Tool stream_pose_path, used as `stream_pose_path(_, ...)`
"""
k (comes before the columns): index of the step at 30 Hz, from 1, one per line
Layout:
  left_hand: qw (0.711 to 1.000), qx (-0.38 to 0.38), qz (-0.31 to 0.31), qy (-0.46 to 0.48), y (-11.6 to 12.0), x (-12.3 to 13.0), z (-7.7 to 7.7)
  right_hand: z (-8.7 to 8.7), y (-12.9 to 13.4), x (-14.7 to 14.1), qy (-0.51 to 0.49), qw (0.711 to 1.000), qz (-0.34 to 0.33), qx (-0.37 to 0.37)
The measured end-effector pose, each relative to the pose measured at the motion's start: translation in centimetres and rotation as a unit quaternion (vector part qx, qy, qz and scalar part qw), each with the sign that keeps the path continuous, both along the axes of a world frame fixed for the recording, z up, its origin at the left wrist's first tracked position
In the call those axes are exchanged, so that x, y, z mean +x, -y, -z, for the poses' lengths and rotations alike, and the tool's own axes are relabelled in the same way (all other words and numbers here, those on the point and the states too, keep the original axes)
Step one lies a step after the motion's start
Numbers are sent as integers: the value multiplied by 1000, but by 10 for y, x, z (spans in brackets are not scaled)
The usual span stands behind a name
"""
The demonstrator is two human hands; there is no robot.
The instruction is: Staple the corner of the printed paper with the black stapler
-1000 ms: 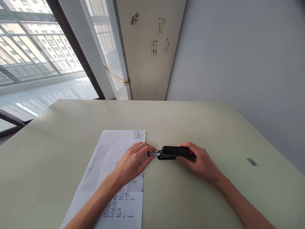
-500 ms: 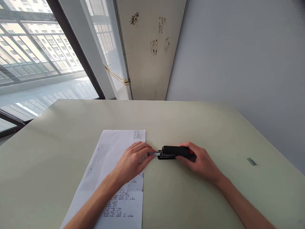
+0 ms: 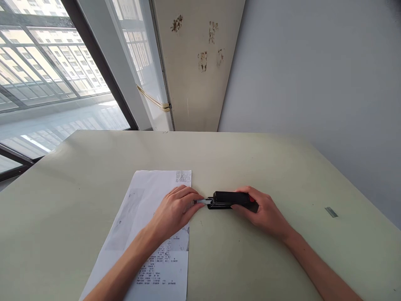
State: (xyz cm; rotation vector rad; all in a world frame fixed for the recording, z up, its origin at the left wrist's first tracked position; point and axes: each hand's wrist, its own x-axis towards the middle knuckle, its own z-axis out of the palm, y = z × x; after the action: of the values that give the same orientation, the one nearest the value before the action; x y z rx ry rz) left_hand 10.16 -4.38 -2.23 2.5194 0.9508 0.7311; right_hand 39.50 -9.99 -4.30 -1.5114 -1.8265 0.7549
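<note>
Head view: right hand (image 3: 261,209) grip closed around rear of black stapler (image 3: 230,197) with red patch, on pale green table (image 3: 266,259). Left hand (image 3: 178,207) grip pinched on silver metal slide (image 3: 203,201) sticking out of stapler's front end. 1 white printed paper sheet (image 3: 159,179) lies under left grip; small grey-green strip (image 3: 331,212) well right of right grip.
</note>
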Motion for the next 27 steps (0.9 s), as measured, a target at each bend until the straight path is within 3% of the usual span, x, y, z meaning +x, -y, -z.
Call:
stream_pose_path(9,1000,20,-1,-11,-3,-7,2,3,0,3,-2,1000,-4,3)
stream_pose_path(19,996,-75,53,-23,-15,-27,-13,0,1,2,-29,999,-6,-18)
stream_pose_path(27,989,-102,103,41,-3,-10,-4,-5,-1,7,-79,993,-62,-67)
